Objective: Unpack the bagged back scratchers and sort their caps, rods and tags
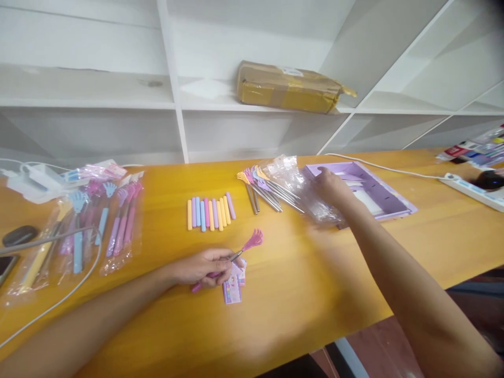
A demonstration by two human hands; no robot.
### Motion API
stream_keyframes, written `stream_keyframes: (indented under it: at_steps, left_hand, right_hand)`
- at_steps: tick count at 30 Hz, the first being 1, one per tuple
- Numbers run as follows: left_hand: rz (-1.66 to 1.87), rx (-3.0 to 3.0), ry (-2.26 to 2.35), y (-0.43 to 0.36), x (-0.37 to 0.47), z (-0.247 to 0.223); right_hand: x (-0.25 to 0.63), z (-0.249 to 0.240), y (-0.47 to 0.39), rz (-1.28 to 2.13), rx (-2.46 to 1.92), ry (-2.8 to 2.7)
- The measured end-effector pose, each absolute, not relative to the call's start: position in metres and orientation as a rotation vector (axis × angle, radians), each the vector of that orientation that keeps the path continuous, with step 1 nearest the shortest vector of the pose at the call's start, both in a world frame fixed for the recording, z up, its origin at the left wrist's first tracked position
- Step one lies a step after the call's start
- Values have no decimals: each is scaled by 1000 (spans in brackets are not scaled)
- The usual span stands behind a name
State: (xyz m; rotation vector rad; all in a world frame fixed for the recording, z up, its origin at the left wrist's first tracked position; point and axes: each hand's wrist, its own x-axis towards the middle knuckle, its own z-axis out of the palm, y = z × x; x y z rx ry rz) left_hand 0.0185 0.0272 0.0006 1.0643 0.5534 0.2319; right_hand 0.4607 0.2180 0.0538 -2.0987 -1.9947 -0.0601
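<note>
The fingers of the left hand (210, 268) are curled shut around one pink back scratcher (252, 240), in front of the row of sticks (211, 214). Its top looks like a tiny plastic hand with bent claws. A shiny metal rod comes next, and the round pink end pokes out below the palm.

The fingers of the right hand (331, 186) point down over the clear bags (315, 202), to the right of the row of sticks. They are blurry, so I cannot tell if they are spread or pinching a bag.

Close under the left hand, in front of the row, lie two purple paper cards (232, 291) with printed pictures. One partly covers the other.

The row has eleven smooth, round sticks: five yellow, four purple or pale blue-purple, one blue and one pink. Just right of it is a pile of bare scratchers (262, 184), with thin metal rods and yellow, pink and purple claws. They overlap too much to count.

Farther right of the row sits one purple box (394, 205) with white flat pieces inside. Well left of the row, wrapped scratchers (124, 220) lie in crinkly, see-through plastic on the wooden tabletop (275, 325).
</note>
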Motion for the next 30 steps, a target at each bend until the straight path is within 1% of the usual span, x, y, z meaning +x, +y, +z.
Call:
stream_keyframes:
  at_steps: [2, 3, 4, 5, 7, 8, 10, 11, 13, 15, 18, 21, 26, 30]
  left_hand:
    - [275, 1008, 533, 28, 19, -2]
    - [295, 979, 521, 28, 19, -3]
    - [304, 963, 509, 28, 19, -4]
    - [298, 966, 501, 29, 18, -4]
    - [240, 1037, 498, 30, 17, -1]
    - [195, 1094, 493, 31, 17, 2]
    - [87, 1241, 445, 28, 18, 11]
    - [41, 1331, 409, 25, 19, 15]
    - [5, 1525, 359, 14, 25, 21]
    - [46, 1739, 401, -2, 32, 23]
    - [102, 2144, 544, -32, 42, 19]
    - [94, 2554, 588, -61, 50, 17]
    - [213, 2862, 731, -82, 55, 24]
    - [356, 3107, 857, -84, 57, 18]
  right_hand:
    - [447, 52, 205, -179, -1942, -1946]
    - [437, 51, 193, -137, -1850, -1951]
    - [423, 49, 178, -17, -1745, -1977]
    - [408, 47, 159, 214, -1628, -2041]
    - [372, 38, 113, 955, -1364, -2238]
    - [354, 32, 88, 1263, -1235, -2242]
    - [322, 20, 37, 1670, -1003, -2096]
    - [310, 15, 15, 1766, -929, -2048]
    - [295, 9, -22, 1741, -858, -2044]
    - [291, 9, -45, 1670, -787, -2129]
    - [294, 17, -62, 1567, -762, -2193]
    - [293, 26, -69, 1579, -788, -2171]
    - [281, 44, -78, 1617, -746, -2104]
    - [275, 50, -87, 1652, -786, -1985]
